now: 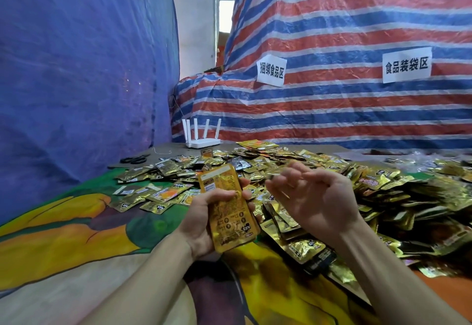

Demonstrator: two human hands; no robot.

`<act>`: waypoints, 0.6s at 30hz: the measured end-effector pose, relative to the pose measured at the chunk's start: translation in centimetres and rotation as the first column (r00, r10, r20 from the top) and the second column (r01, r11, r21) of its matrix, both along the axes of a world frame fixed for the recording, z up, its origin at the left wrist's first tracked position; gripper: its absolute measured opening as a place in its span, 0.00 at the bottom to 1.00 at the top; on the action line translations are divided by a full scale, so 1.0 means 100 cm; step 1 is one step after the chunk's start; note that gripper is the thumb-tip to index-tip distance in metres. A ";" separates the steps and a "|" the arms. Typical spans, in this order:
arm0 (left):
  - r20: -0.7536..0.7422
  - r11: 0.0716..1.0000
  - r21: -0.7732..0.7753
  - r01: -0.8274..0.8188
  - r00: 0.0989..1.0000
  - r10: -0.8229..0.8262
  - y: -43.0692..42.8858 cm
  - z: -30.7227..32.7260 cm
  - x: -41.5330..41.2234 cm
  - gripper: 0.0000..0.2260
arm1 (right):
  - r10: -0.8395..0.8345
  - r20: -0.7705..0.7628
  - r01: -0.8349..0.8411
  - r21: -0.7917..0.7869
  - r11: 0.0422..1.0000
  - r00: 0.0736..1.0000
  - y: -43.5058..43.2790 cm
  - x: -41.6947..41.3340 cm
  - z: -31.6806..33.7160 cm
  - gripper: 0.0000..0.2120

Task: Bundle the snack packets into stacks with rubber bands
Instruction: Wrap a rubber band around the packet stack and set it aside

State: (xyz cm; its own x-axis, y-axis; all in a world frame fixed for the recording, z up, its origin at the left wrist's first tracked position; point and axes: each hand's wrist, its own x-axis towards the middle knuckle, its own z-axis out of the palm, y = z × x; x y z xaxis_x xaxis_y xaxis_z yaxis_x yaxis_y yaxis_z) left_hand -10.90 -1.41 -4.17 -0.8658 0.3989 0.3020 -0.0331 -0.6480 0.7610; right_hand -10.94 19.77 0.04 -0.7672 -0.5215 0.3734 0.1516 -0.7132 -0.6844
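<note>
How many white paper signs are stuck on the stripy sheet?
2. The left sign sits near the middle of the striped tarp. The right sign is further right. Others may be out of view.

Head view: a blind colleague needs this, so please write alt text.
A person's left hand grips a stack of gold snack packets while the right hand hovers beside it, fingers curled, above a heap of loose packets; a white router and scissors sit behind.
</note>
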 end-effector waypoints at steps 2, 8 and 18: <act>-0.002 1.000 -0.019 0.023 1.000 -0.023 0.002 0.000 0.000 0.16 | -0.022 0.027 0.023 -0.034 0.999 0.999 -0.001 -0.002 -0.001 0.16; 0.096 0.989 -0.127 -0.078 0.991 0.090 0.006 0.002 0.002 0.14 | -0.197 -0.158 0.236 0.289 0.928 0.968 -0.014 -0.007 -0.010 0.25; 0.113 0.894 0.080 -0.441 0.895 0.431 0.004 0.010 -0.006 0.12 | -0.351 -0.348 0.487 0.475 0.733 0.869 -0.044 0.002 -0.032 0.36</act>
